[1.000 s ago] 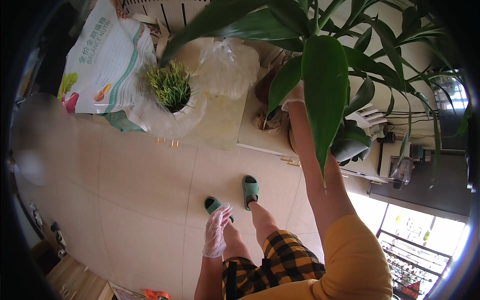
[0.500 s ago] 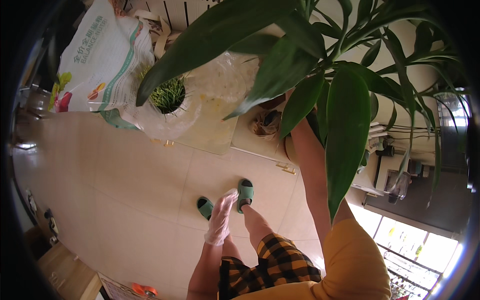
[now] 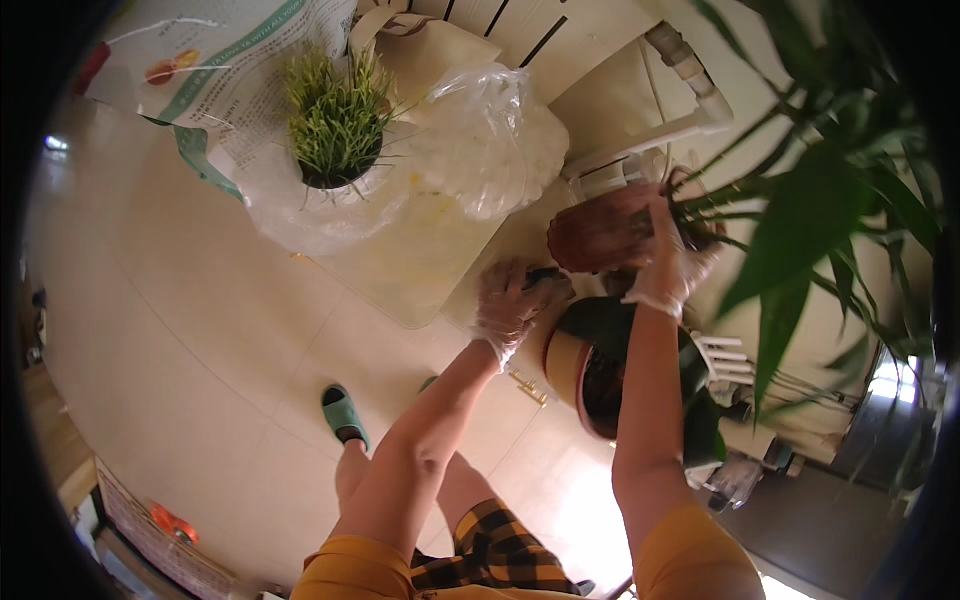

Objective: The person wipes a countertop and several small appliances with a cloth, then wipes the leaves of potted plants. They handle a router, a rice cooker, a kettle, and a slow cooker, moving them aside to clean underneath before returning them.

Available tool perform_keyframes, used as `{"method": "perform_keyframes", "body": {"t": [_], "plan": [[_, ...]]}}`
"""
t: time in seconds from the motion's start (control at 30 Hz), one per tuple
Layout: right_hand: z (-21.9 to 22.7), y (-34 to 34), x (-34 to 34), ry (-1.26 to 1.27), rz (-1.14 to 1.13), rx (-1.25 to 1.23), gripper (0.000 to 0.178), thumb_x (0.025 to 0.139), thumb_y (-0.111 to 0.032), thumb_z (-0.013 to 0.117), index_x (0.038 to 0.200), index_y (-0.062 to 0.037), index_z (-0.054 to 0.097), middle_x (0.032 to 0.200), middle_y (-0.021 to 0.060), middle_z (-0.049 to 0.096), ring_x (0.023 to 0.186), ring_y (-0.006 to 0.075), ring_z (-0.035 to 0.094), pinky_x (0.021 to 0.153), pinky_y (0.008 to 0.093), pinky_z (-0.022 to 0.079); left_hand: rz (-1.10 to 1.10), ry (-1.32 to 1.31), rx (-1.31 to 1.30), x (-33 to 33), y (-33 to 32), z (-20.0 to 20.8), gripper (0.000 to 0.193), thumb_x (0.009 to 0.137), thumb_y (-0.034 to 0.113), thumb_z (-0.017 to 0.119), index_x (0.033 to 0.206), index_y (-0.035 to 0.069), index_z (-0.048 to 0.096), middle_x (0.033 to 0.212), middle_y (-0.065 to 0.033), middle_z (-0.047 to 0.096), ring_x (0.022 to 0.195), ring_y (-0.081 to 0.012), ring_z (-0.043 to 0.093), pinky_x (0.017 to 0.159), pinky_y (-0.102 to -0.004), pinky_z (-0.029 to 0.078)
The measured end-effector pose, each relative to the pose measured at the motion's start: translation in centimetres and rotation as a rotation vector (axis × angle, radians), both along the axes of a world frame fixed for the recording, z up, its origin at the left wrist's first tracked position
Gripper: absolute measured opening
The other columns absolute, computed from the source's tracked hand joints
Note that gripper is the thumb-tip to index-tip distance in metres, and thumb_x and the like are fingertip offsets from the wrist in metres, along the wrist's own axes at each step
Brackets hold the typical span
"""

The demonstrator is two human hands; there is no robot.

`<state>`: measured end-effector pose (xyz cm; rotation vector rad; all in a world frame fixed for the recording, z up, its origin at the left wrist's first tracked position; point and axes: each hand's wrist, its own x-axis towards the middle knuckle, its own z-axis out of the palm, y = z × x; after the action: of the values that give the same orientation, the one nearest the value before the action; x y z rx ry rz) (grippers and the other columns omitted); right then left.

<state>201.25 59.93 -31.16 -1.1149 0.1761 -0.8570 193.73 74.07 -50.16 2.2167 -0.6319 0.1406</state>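
Note:
My right hand [image 3: 676, 256], in a clear thin glove, grips the rim of a reddish-brown pot [image 3: 598, 232]. A leafy plant [image 3: 815, 215] with long green leaves grows out of it to the right. Whether the pot is raised or tilted I cannot tell. My left hand [image 3: 515, 300], gloved too, has its fingers curled over a crumpled brownish bundle [image 3: 556, 286] with something dark in it, just below the pot. The hand covers most of that bundle. Close to my right forearm stands a larger pale pot [image 3: 568, 362] with broad dark-green leaves.
Left of the hands, a dark pot of green grass [image 3: 338, 125] stands by a clear plastic bag [image 3: 490, 140]. Behind it lies a large printed white sack [image 3: 225, 95]. A white pipe [image 3: 690, 125] runs near the wall. White slats [image 3: 500, 20] rise behind.
My left hand has come up from beside my legs to the crumpled bundle. The leafy plant has swung right, uncovering its pot and my right hand.

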Motion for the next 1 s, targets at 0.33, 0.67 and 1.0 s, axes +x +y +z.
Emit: {"method": "perform_keyframes", "body": {"t": [0.33,0.67,1.0], "plan": [[2.3,-0.1,-0.6,0.284,-0.322,-0.403,0.088,0.071,0.012,0.083,0.145,-0.0119,0.042,0.126,0.0155,0.064,0.106,0.0241,0.064,0.080,0.0364,0.062,0.536,0.194,0.059,14.3,-7.5,-6.0,0.033,0.098,0.020,0.054,0.131,0.015,0.054,0.132,-0.0176,0.054,0.124,-0.0387,0.053,0.103,-0.0523,0.044],[2.8,0.0,-0.5,0.269,-0.333,-0.417,0.090,0.071,0.013,0.083,0.147,-0.0067,0.040,0.127,0.0161,0.062,0.110,0.0251,0.063,0.087,0.0368,0.061,-0.178,0.046,-0.157,7.9,-10.9,-7.1,0.028,0.086,0.028,0.067,0.111,0.014,0.068,0.128,-0.0130,0.059,0.120,-0.0356,0.054,0.097,-0.0463,0.045],[-2.9,2.8,4.9,0.129,-0.157,-0.471,0.079,0.067,0.011,0.088,0.134,-0.0048,0.048,0.127,0.0115,0.063,0.112,0.0203,0.064,0.096,0.0369,0.057,-0.123,0.065,0.167,3.2,-4.5,-2.8,0.034,0.092,0.030,0.060,0.126,0.023,0.063,0.154,-0.0069,0.044,0.144,-0.0308,0.038,0.119,-0.0520,0.027]]}}
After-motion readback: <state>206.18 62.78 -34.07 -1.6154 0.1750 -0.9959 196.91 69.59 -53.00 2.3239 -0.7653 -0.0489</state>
